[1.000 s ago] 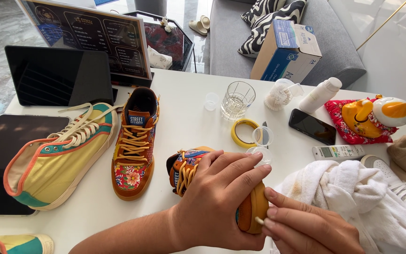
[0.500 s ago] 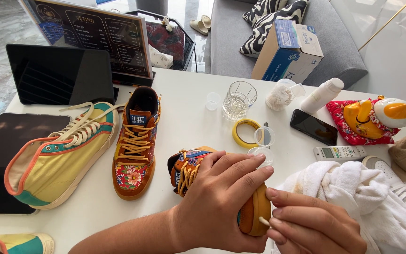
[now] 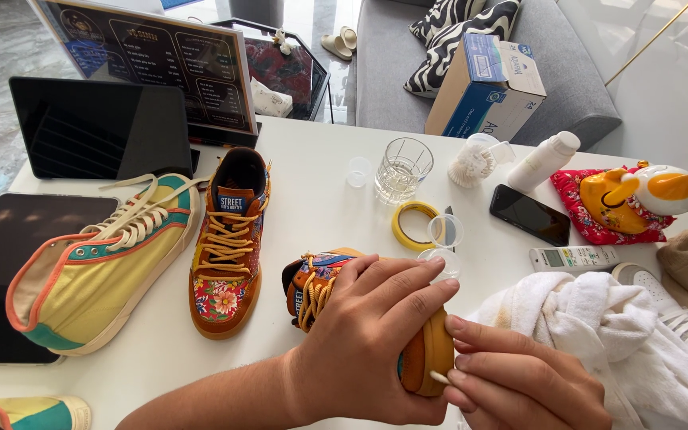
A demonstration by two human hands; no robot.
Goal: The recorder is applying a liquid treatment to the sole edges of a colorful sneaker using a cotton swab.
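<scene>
Left hand (image 3: 368, 350) clamped over a small orange floral sneaker (image 3: 324, 283), fingers curled across its top, pinning it to the white table (image 3: 312, 191). Long axis running from the laced opening, up and left of the grip, to the orange end down and right. Right hand (image 3: 519, 382) just right of that end, fingertips pressed together around a thin white stick (image 3: 439, 377) touching the sole edge. Directly right, nearly touching, a heap of white towel (image 3: 599, 318); beyond the fingertips a clear lidded cup (image 3: 445, 231) and a yellow tape roll (image 3: 409, 223). Left of the grip, bare tabletop, then a matching orange high-top (image 3: 228, 247) and a yellow sneaker (image 3: 97, 271). Farther off, a glass (image 3: 402, 169), a black phone (image 3: 529, 215), a grey sofa (image 3: 551, 72).
</scene>
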